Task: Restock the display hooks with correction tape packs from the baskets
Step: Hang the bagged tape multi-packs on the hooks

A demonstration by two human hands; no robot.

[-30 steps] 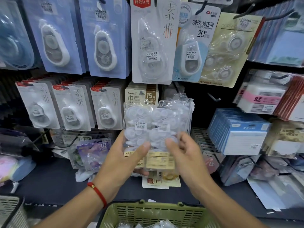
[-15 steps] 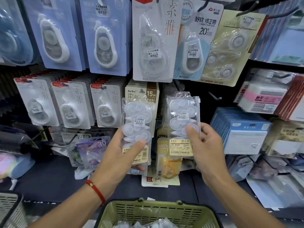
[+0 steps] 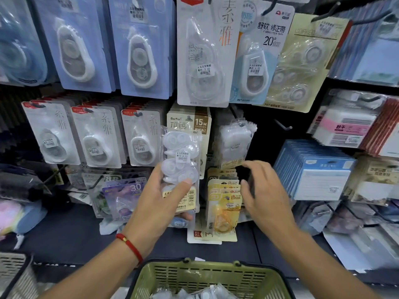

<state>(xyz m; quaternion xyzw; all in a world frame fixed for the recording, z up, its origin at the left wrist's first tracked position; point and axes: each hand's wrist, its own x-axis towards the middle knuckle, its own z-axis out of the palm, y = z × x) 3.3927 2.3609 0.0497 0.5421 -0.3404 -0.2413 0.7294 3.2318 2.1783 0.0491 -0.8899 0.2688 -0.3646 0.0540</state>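
Gripping a clear correction tape pack (image 3: 180, 167) between thumb and curled fingers, the left hand (image 3: 160, 203) is seen just below the centre of the view, a red cord bracelet (image 3: 129, 247) tied round its wrist. The pack is held upright in front of the beige 15M cards (image 3: 193, 124), its barcode label at the lower end beside the thumb. At about three o'clock from it, the right hand (image 3: 262, 195) is spread with loosely bent fingers and nothing is held in it — its fingertips lie just below a second clear pack (image 3: 234, 143), which hangs from a display hook (image 3: 240, 124) at one o'clock of the held pack. Whether that pack is touched cannot be told. At six o'clock, at the lower edge, a green basket (image 3: 207, 277) is seen with more clear packs inside. A bare hook (image 3: 282, 125) sticks out at two o'clock — beside the hung pack.
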